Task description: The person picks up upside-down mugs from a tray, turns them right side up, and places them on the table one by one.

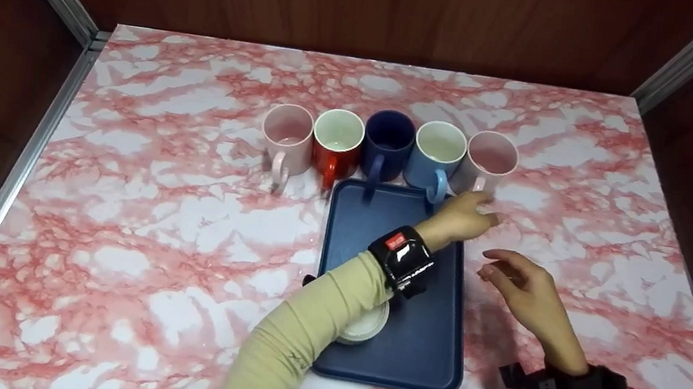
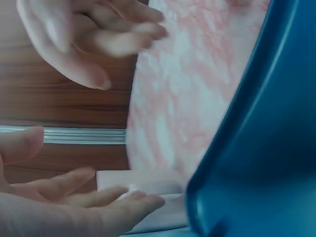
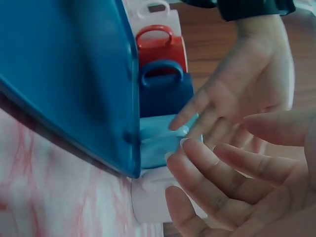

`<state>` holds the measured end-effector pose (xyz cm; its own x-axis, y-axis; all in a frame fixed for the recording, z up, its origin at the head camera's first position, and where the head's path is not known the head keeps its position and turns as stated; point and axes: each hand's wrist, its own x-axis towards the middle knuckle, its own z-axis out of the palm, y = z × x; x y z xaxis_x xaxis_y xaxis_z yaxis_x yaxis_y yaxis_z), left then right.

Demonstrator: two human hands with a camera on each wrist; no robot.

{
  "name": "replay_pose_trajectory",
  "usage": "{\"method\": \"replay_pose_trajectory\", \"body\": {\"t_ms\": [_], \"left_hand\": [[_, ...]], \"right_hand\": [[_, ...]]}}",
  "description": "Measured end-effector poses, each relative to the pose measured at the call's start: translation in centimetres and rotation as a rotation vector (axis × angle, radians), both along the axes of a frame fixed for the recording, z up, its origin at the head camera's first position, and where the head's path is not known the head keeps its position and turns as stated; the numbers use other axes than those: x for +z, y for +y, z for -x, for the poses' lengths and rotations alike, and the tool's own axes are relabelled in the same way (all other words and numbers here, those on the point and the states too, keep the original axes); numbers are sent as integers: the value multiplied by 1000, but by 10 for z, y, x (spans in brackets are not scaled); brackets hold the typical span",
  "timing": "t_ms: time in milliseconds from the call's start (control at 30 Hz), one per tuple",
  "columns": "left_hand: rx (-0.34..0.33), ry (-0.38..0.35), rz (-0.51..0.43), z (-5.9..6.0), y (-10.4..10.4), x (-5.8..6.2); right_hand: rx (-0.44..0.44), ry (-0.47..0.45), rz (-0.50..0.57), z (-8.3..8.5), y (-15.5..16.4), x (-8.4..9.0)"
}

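Observation:
My left hand (image 1: 461, 216) reaches across the blue tray (image 1: 387, 367), its fingers near the handle of the right-hand pink mug (image 1: 492, 153). The fingers look loosely extended, with nothing between them; whether they touch the mug I cannot tell. To the right of the tray, my right hand (image 1: 528, 289) hovers over the table with fingers relaxed, holding nothing. Beside the pink mug stand a light blue mug (image 1: 440, 143), a dark blue mug (image 1: 389, 136), a red mug (image 1: 339, 133) and another pink mug (image 1: 288, 126), in a row with handles facing me.
On the tray, a round whitish object (image 1: 366, 327) is partly hidden under my left sleeve. A small black piece (image 1: 308, 280) shows by the tray's left edge. The marbled table (image 1: 152, 196) is bordered by brown wood panels (image 1: 345, 3) and metal rails.

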<state>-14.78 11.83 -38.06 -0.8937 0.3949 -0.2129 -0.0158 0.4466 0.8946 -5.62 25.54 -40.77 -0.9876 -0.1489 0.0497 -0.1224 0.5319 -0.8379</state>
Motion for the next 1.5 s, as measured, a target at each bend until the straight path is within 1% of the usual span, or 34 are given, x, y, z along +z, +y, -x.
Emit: {"method": "replay_pose_trajectory", "body": {"t_ms": [67,133,267,367,467,567,667,767,867,1000,1100,1200,1300,1400,1500], "left_hand": [[-54,35,27,-4,-6,7],[-116,96,51,-9,-12,14],[-234,194,92,-20,-24,26],[-294,223,97,-29,-35,32],[-312,253,88,-37,-49,41],[-315,277,51,-47,-67,51],[-299,301,4,-59,-89,58],[-265,337,-28,-69,-112,61],[-224,370,-39,-77,-133,58],[-179,396,-14,-86,-158,47],[-168,414,31,-91,-177,39],[-185,407,94,-95,-194,30],[-211,370,196,-99,-205,20],[-246,337,291,-102,-211,8],[-276,347,359,-104,-212,-5]], "right_hand": [[22,11,-22,2,-3,0],[42,19,-35,2,-5,-1],[82,44,-65,3,-10,-2],[126,70,-96,3,-12,-3],[179,89,-107,3,-14,-5],[222,94,-94,3,-16,-6],[254,91,-74,3,-18,-7],[281,97,-85,3,-20,-8],[291,86,-114,2,-21,-10],[305,62,-124,1,-24,-10],[320,91,-108,-1,-29,-11],[335,123,-97,-2,-35,-12],[350,116,-96,-4,-39,-13],[367,96,-97,-6,-42,-15],[396,104,-93,-7,-46,-17]]}}
